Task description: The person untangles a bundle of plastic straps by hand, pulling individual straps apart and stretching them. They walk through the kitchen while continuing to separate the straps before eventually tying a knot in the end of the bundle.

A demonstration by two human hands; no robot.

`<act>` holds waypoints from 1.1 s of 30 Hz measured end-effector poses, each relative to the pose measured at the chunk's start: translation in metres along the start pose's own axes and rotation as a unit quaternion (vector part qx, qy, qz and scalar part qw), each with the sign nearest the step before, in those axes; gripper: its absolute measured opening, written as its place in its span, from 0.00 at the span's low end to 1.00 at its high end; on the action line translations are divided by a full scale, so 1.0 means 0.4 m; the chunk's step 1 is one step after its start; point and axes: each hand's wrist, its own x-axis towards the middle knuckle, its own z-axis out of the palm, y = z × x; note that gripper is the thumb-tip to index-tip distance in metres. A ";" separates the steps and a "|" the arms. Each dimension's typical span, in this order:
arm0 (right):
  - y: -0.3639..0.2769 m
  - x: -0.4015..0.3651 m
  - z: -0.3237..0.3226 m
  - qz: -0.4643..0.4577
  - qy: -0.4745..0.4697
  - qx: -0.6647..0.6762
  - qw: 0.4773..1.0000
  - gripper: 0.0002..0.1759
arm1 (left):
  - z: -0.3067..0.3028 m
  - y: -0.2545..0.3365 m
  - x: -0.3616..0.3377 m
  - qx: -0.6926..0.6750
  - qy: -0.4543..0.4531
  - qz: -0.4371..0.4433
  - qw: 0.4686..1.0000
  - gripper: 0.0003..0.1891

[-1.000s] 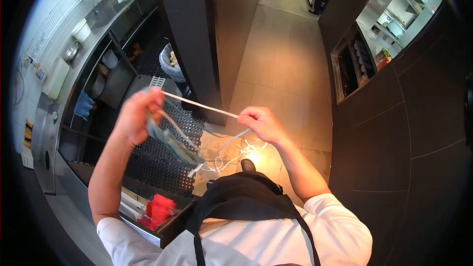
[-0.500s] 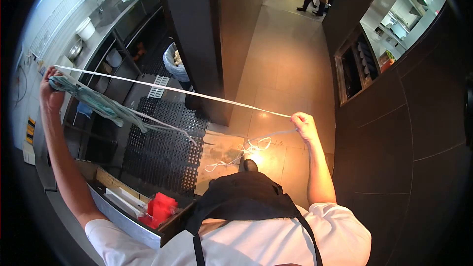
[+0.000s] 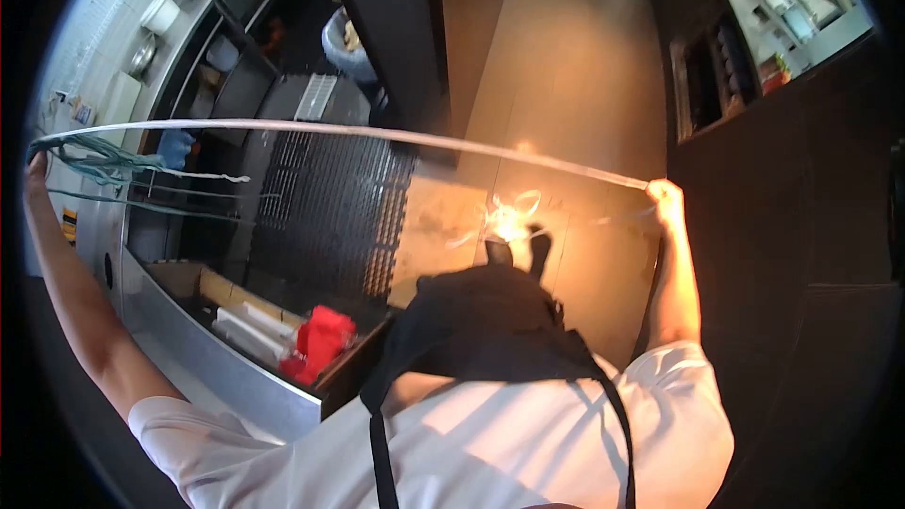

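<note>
A long white cord [image 3: 377,134] stretches across the view between my two hands, bowing slightly upward. My left hand [image 3: 38,170], out at the far left edge, is closed on its one end and on a bunch of greenish cords [image 3: 111,158], whose loose ends trail to the right; the fingers are partly hidden. At arm's length on the right, my right hand [image 3: 666,198] is closed around the other part of the white cord. From there a thin, blurred length runs down to a loose tangle of cord [image 3: 509,217] on the floor by my shoes.
An open drawer [image 3: 226,368] with white pieces and a red item [image 3: 325,339] juts out at my lower left. A perforated black mat [image 3: 330,198], a lined bin [image 3: 347,47] and a dark pillar [image 3: 401,38] stand ahead. A dark wall [image 3: 782,226] runs along my right.
My hands have moved farther apart, left hand leftward, right hand right and up. The white cord spans wider, and the green cords have spread loosely. My view has shifted.
</note>
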 end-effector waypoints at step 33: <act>-0.685 0.205 -0.478 -0.159 0.167 0.192 0.954 0.13 | 0.365 -0.621 -0.646 0.422 -0.221 -0.207 0.855 0.28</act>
